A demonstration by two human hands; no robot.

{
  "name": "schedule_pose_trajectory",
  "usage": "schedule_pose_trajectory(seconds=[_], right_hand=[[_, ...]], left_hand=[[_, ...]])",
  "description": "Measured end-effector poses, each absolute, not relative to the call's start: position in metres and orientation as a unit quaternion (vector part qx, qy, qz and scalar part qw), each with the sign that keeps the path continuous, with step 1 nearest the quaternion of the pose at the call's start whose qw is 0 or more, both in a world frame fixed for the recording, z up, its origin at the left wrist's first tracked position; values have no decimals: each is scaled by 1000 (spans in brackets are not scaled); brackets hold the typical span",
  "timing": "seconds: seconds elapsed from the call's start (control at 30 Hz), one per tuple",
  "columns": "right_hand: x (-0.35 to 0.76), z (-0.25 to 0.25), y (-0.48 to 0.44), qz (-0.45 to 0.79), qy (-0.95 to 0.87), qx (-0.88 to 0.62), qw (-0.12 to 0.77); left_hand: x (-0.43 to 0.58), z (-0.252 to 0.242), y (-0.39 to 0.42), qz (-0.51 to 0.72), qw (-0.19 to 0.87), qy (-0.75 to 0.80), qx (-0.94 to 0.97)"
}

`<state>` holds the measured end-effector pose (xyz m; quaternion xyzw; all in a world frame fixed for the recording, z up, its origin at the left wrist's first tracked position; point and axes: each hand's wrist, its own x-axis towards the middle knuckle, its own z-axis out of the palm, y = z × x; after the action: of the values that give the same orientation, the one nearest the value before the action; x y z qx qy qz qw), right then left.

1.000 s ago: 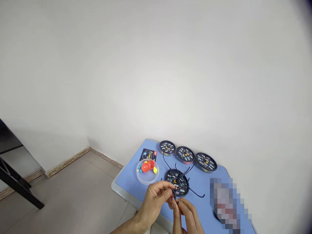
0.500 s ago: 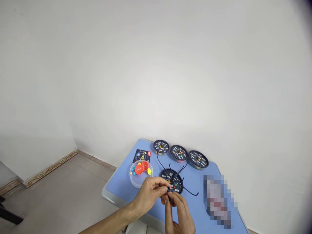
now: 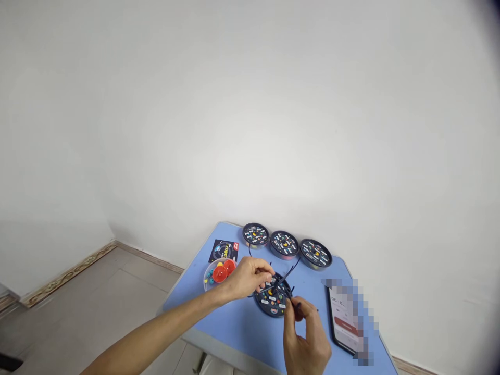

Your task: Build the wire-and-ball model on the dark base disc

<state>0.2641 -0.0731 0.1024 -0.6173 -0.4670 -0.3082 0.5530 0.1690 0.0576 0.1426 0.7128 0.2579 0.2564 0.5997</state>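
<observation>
On a blue table [image 3: 219,333], red half-balls [image 3: 220,274] sit in a clear tray [image 3: 213,288], a black card [image 3: 219,252] behind it. Your left hand [image 3: 250,278], palm down on a forearm slanting in from lower left, hovers over the upper-left edge of the round base [image 3: 269,308]; its fingertips are bunched, their grip impossible to tell. Dark rods [image 3: 287,275] fan out from the base's middle; one runs down and right toward your right hand [image 3: 307,333], the nearer of the two. Fingers up, wrist low, that hand pinches it between thumb and forefinger. Beyond lies a phone [image 3: 344,325].
</observation>
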Motion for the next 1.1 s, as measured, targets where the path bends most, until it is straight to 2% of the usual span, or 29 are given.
schedule_pose_trajectory(seconds=[0.23, 0.47, 0.83, 0.97, 1.1], right_hand=[[248, 74, -48, -335, -448, -647, 518], [245, 69, -39, -325, -459, -654, 506], [259, 83, -62, -377, -445, -675, 452], [269, 90, -60, -393, -462, -676, 417], [286, 104, -58, -361, -502, -659, 428]], left_hand=[[182, 130, 67, 207, 615, 245, 720], [179, 122, 75, 162, 723, 185, 645], [180, 129, 75, 234, 747, 211, 585], [186, 133, 72, 223, 760, 210, 573], [192, 139, 65, 228, 770, 200, 561]])
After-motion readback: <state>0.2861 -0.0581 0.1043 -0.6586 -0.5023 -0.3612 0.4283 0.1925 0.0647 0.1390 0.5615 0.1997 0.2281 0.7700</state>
